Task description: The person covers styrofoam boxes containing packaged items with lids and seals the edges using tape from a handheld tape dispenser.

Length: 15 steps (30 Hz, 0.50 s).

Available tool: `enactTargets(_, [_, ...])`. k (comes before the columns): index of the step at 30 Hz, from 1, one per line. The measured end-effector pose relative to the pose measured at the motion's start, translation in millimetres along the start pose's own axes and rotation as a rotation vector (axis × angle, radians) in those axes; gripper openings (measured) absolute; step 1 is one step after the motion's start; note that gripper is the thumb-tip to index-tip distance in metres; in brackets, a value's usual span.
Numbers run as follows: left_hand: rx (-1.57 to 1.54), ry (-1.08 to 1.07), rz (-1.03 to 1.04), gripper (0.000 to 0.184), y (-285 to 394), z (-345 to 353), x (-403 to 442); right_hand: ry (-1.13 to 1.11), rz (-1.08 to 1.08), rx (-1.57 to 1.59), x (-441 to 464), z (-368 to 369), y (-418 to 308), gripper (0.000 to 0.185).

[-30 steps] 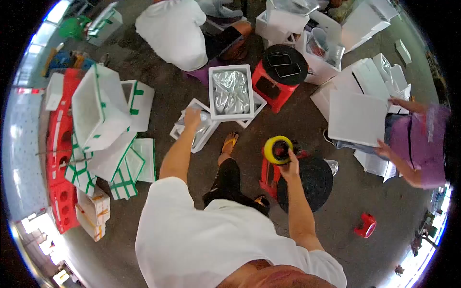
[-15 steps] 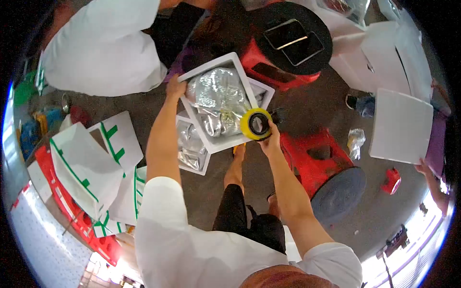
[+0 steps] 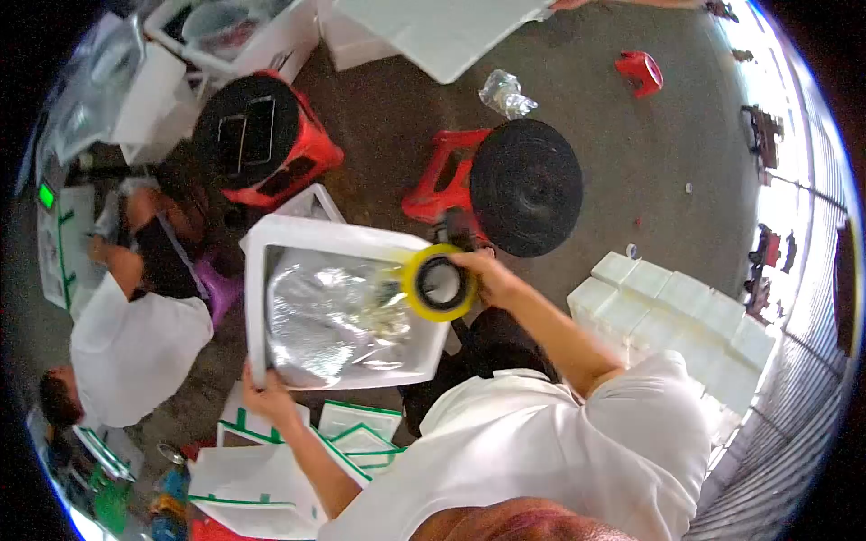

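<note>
A white foam box (image 3: 255, 298) with a crumpled silver foil bag (image 3: 329, 320) inside is held up in front of me. My left hand (image 3: 269, 398) grips its near left corner, fingers wrapped at the wall. At the box's right end, my right hand (image 3: 487, 278) is closed on a tape dispenser (image 3: 457, 231) carrying a large roll of yellow tape (image 3: 417, 287). The roll overlaps the box's right rim. Whether it touches the foam I cannot tell.
A red stool with a black round top (image 3: 527, 187) stands beyond my right hand; another stool (image 3: 298, 167) bears two phones. White foam boxes (image 3: 667, 307) are stacked at right. Green-taped white boxes (image 3: 253, 478) lie near left. A person in white (image 3: 140, 347) sits at left.
My view has turned right, so the stools and the person now appear farther left. The box has shifted left and lies more level, still between my hands with the tape roll.
</note>
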<state>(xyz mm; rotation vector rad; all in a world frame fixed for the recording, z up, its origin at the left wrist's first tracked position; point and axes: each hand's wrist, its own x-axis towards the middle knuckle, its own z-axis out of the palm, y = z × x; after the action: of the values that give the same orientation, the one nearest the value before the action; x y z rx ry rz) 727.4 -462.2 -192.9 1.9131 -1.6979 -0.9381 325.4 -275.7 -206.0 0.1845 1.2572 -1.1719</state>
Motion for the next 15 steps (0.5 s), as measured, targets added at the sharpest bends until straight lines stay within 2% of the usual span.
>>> enactTargets(2, [-0.18,-0.1,-0.1,0.048,42.2,22.7,-33.4,0.169,0.06,0.031,-84.0,1.7,-65.3,0.036])
enactTargets(3, [-0.262,-0.118,-0.222,0.047,90.9,39.0,-63.3,0.219,-0.033,-0.08,-108.1,-52.7,-66.3,0.036])
enactTargets(4, [-0.268,-0.233,-0.172,0.047,86.1,63.0,-67.2,0.279,-0.175,-0.068,-137.4,-54.9,-87.4,0.033])
enactTargets(5, [-0.331,-0.295,-0.242,0.046,142.9,80.3,-82.2,0.441,-0.226,-0.238,-158.3,-71.6,-105.0,0.033])
enactTargets(6, [-0.428,-0.259,-0.121,0.045,133.7,123.6,-95.9,0.565,-0.233,-0.223,-184.3,-87.7,-121.6,0.035])
enactTargets(7, [-0.368,-0.258,-0.071,0.042,141.3,158.5,-106.5,0.686,-0.327,-0.193,-184.0,-143.1,-115.8,0.038])
enactTargets(8, [-0.32,-0.333,-0.061,0.04,168.5,184.7,-117.0,0.66,-0.335,-0.224,-181.6,-193.7,-120.8,0.039])
enactTargets(9, [-0.181,-0.177,0.306,0.037,168.6,230.0,-117.3,0.501,-0.452,-0.251,-198.7,-207.1,-138.5,0.039])
enactTargets(11, [-0.093,-0.339,0.251,0.038,256.0,255.9,-151.2,0.506,-0.488,-0.31,-188.1,-280.4,-155.6,0.04])
enactTargets(13, [-0.087,-0.42,0.272,0.044,260.6,320.7,-158.4,0.495,-0.344,-0.245,-182.6,-337.9,-176.5,0.042])
enactTargets(15, [0.048,-0.4,0.257,0.045,281.7,350.7,-178.3,0.56,-0.38,-0.171,-173.9,-354.1,-179.7,0.041])
